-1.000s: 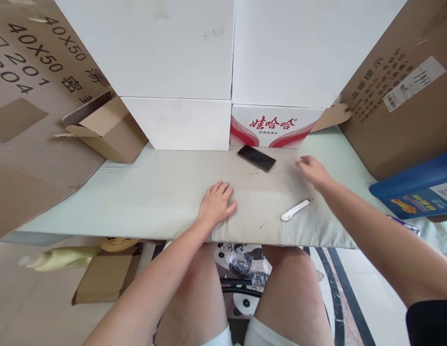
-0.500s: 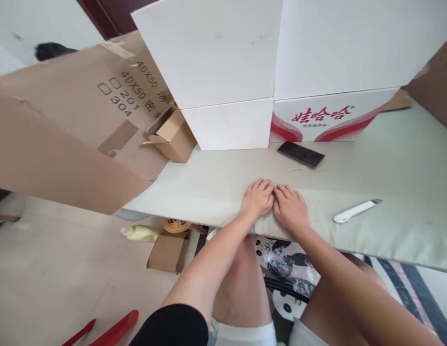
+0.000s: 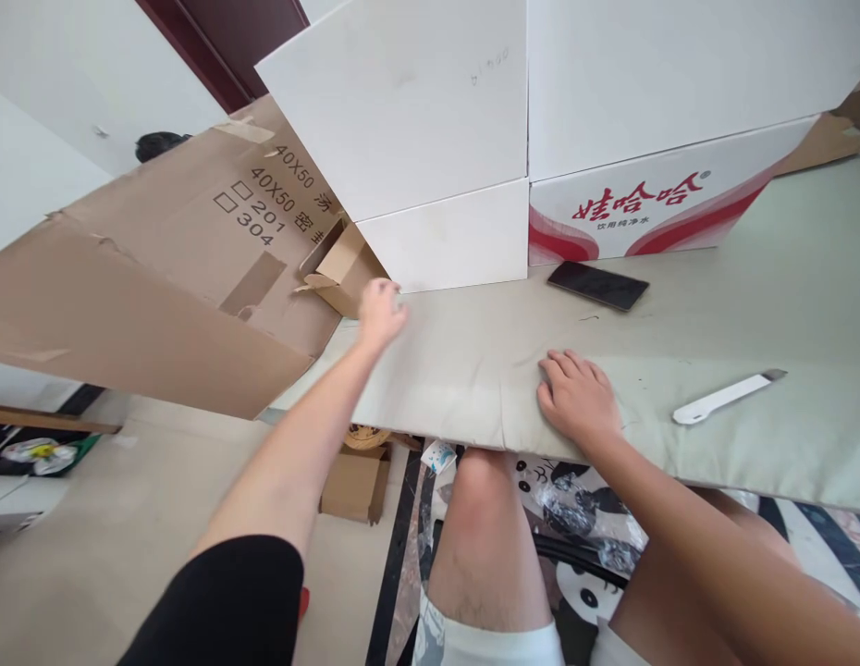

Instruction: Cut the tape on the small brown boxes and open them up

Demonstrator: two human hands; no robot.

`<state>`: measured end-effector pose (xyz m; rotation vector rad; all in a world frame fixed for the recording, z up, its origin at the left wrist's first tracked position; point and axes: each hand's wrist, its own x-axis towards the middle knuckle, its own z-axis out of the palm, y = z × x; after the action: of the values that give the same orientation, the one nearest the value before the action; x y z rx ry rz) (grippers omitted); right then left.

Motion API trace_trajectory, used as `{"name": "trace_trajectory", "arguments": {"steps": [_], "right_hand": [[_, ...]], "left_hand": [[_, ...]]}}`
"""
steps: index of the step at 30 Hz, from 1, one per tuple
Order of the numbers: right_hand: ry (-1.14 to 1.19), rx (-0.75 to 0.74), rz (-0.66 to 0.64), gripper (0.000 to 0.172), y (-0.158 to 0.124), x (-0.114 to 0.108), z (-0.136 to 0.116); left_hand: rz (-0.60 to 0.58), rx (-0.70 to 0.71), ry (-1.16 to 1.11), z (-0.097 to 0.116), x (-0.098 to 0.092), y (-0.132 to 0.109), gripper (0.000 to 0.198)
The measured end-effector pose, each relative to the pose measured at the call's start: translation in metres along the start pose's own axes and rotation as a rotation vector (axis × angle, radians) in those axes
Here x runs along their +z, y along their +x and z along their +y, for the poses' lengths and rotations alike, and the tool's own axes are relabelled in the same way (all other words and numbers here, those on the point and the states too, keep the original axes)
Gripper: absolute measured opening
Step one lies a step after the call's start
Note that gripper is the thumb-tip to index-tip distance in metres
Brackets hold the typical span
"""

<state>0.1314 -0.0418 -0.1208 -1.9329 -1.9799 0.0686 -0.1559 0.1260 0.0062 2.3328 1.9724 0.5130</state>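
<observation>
The left hand [image 3: 381, 313] hovers just beside the small open carton [image 3: 337, 275]; the right hand [image 3: 581, 400] lies flat on the pale cloth [image 3: 472, 356].

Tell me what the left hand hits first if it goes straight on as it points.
Probably the lower white box, near its left corner: the left hand aims there. The small open cardboard box lies left of that line, and depth is unclear, so it might brush that first.
</observation>
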Motion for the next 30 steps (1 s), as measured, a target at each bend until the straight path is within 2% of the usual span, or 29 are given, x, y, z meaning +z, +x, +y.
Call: {"name": "trace_trajectory", "arguments": {"steps": [3, 5, 8, 10, 14, 17, 20, 24, 26, 28, 30], "right_hand": [[-0.016, 0.001, -0.009, 0.040, 0.000, -0.001, -0.001], [-0.021, 0.003, -0.009, 0.040, 0.000, -0.001, -0.001], [-0.024, 0.005, 0.003, 0.039, 0.000, -0.001, -0.001], [-0.021, 0.008, 0.009, 0.039, 0.000, 0.000, -0.001], [-0.014, 0.014, 0.015, 0.038, 0.001, -0.001, -0.002], [-0.009, 0.015, 0.017, 0.038, 0.001, -0.002, -0.002], [0.009, 0.012, 0.014, 0.039, 0.001, -0.002, -0.002], [0.042, 0.013, 0.007, 0.040, 0.001, 0.001, 0.001], [0.061, 0.017, 0.006, 0.039, 0.002, 0.002, 0.002], [0.082, 0.020, 0.006, 0.038, 0.002, 0.002, 0.002], [0.108, 0.023, 0.010, 0.037, 0.002, 0.002, 0.002]], "left_hand": [[0.141, -0.164, 0.118, -0.051, -0.052, 0.020, 0.053], [0.137, -0.251, 0.186, -0.074, -0.073, 0.026, 0.069], [0.045, -0.358, 0.250, -0.092, -0.081, 0.032, 0.079], [0.016, -0.369, 0.295, -0.094, -0.077, 0.035, 0.072], [0.014, -0.290, 0.334, -0.081, -0.064, 0.032, 0.031], [0.041, -0.196, 0.332, -0.068, -0.061, 0.020, 0.030], [0.082, -0.104, 0.326, -0.061, -0.062, -0.001, 0.031], [0.170, -0.018, 0.259, -0.056, -0.066, -0.049, 0.030], [0.190, 0.045, 0.204, -0.046, -0.065, -0.080, 0.031], [0.217, 0.221, 0.137, -0.026, -0.062, -0.111, 0.026], [0.252, 0.465, 0.055, 0.004, -0.056, -0.136, 0.019]]}}
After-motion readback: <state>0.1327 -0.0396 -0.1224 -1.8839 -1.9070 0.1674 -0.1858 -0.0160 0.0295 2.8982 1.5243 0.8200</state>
